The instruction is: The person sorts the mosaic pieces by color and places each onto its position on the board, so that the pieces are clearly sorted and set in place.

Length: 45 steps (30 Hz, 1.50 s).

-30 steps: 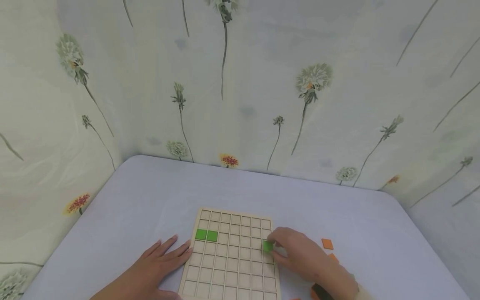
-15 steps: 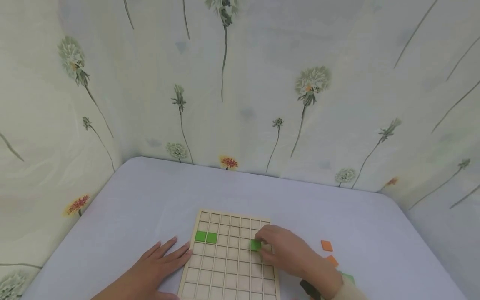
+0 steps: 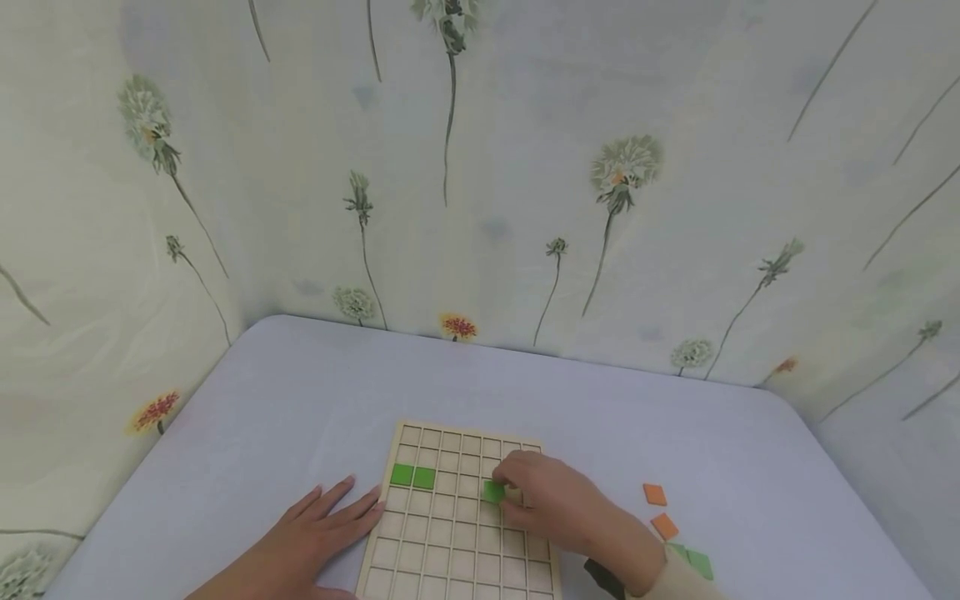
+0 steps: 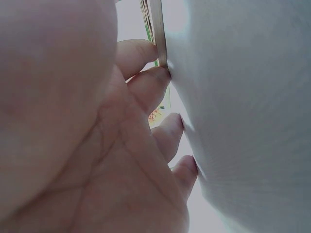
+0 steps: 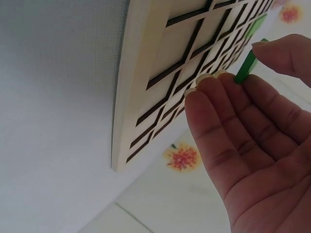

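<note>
A pale wooden grid board [image 3: 465, 533] lies on the table, divided into small square cells. Two green square tiles [image 3: 412, 476] sit side by side in its left columns, in the third row from the far edge. My right hand [image 3: 551, 500] pinches another green tile [image 3: 493, 492] between thumb and fingertips over the right half of the board; in the right wrist view that tile [image 5: 247, 65] stands edge-on in the grip. My left hand [image 3: 307, 533] rests on the table with fingers spread, fingertips [image 4: 158, 75] against the board's left edge.
Right of the board lie two orange tiles [image 3: 655, 495] and light green tiles [image 3: 699, 564]. A dark piece [image 3: 602, 577] shows partly under the right forearm. A flower-print cloth [image 3: 495, 167] rises behind the table's far edge [image 3: 487, 346].
My right hand has moved left across the board with the green tile, from the right edge column toward the middle. The left hand stays in place. Light green tiles have come into view beside the forearm.
</note>
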Each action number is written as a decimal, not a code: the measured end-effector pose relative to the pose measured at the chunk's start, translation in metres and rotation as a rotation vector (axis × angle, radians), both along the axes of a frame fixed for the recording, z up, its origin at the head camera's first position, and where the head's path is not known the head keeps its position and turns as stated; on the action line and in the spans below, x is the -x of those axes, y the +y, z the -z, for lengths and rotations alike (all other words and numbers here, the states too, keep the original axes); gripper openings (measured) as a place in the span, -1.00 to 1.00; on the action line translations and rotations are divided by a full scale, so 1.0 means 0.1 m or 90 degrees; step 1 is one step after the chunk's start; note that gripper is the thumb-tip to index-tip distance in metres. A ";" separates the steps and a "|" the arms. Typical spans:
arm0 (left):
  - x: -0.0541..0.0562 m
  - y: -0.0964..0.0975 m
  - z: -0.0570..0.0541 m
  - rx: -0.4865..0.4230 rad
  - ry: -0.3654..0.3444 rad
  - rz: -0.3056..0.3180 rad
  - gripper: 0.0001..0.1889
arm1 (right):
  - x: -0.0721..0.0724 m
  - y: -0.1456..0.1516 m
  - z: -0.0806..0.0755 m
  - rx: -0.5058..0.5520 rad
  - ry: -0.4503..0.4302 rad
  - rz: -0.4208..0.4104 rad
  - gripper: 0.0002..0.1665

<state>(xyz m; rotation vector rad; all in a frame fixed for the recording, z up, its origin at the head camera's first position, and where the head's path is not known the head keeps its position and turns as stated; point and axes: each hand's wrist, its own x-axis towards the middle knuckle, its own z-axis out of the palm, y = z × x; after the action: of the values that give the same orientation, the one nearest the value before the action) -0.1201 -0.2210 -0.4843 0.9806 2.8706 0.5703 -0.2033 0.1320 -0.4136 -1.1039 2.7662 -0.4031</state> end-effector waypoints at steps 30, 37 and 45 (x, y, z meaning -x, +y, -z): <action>-0.01 0.01 -0.03 0.005 -0.030 -0.016 0.03 | 0.03 -0.27 0.04 0.009 0.042 -0.063 -0.87; -0.01 0.00 -0.02 0.010 -0.021 -0.014 0.03 | 0.05 -0.32 0.06 0.005 0.057 -0.071 -0.86; 0.00 0.01 -0.04 0.007 -0.057 -0.021 0.03 | 0.10 -0.38 0.09 -0.007 0.072 -0.066 -0.86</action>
<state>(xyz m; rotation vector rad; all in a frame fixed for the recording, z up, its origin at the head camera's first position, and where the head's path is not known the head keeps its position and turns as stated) -0.1200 -0.2197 -0.4802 0.8845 2.8121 0.5852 -0.2129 0.0941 -0.4226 -1.2994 2.7875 -0.3226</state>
